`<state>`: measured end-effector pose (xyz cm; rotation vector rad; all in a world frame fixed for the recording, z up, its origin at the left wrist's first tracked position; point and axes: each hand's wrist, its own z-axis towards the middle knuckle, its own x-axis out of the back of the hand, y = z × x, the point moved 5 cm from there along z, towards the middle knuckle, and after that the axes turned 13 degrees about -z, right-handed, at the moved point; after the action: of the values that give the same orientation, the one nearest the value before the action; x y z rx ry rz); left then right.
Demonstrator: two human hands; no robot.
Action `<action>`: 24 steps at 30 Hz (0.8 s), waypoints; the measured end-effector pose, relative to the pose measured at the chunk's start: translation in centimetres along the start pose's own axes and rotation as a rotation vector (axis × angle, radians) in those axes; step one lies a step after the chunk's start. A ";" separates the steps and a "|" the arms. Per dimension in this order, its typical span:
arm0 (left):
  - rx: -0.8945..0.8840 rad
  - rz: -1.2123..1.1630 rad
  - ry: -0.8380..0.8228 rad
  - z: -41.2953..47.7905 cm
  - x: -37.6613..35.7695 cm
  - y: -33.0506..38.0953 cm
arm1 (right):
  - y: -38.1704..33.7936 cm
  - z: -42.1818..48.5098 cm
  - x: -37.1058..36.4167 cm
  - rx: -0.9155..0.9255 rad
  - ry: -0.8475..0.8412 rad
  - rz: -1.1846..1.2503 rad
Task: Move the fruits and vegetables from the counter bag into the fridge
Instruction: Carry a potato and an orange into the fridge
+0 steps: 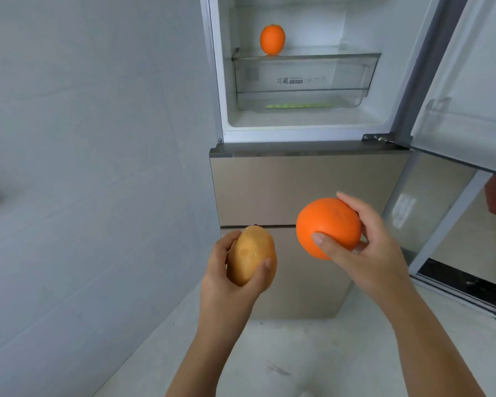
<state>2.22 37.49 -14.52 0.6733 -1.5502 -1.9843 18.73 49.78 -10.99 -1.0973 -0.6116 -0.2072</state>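
My left hand (226,279) grips a tan potato (251,255) in front of the fridge's lower drawers. My right hand (364,247) holds a large orange (328,224) at about the same height, a little to the right. The fridge (307,190) stands ahead with its upper compartment open. Inside, a smaller orange (272,39) sits upright on the glass shelf (312,54) at the left. Below that shelf is a clear crisper drawer (301,81) with something green showing faintly at its bottom. The counter bag is out of view.
The open fridge door (464,81) swings out at the right, with a door bin on its inner side. A grey tiled wall (98,167) runs along the left. A light floor (298,362) lies below. A glass sliding door frame (453,253) is at the right.
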 end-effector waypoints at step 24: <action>-0.348 -0.088 -0.043 31.7 -18.5 3.8 | 3.9 33.9 4.9 0.187 0.141 0.004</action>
<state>-5.03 71.71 -2.71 0.5664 -1.1707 -2.2722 12.22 82.01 -0.66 -0.8949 -0.4925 -0.2178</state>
